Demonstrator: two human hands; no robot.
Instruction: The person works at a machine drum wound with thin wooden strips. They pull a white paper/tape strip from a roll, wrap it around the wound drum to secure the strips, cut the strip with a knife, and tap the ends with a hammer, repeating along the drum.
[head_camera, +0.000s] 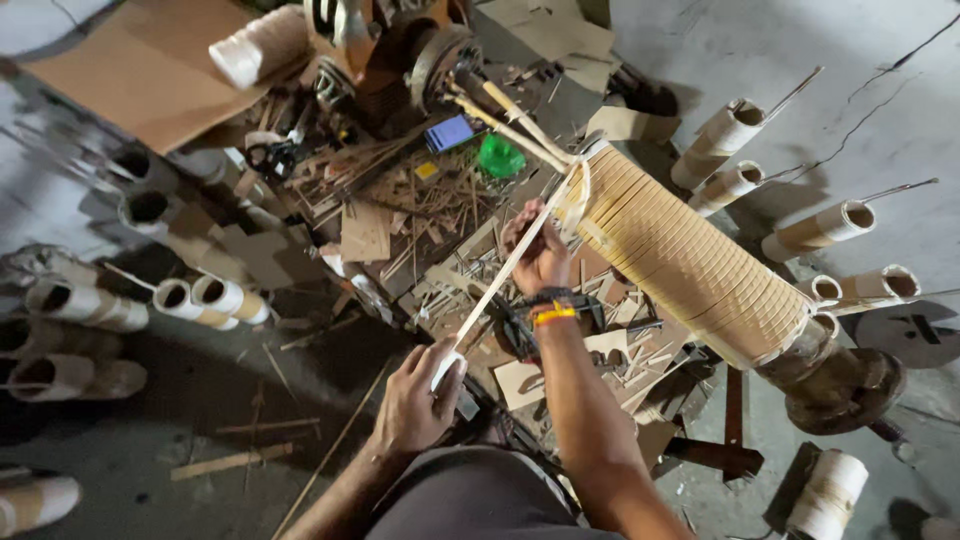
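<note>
A large tan wound coil (680, 262) lies across a winding machine, slanting from upper middle to lower right. A long pale strip (510, 270) runs from the coil's near end down to my left hand (418, 400), which pinches its lower end. My right hand (538, 252), with a yellow and black wristband, grips the strip higher up, close to the coil's end. Both hands keep the strip taut over a heap of cardboard scraps.
Cardboard offcuts and sticks (420, 215) litter the floor below the machine (385, 45). Several paper-wrapped tubes lie at the left (205, 300) and right (820, 228). A green object (500, 157) and a blue box (450, 132) sit among the scraps. A rusty flange (845, 385) ends the shaft.
</note>
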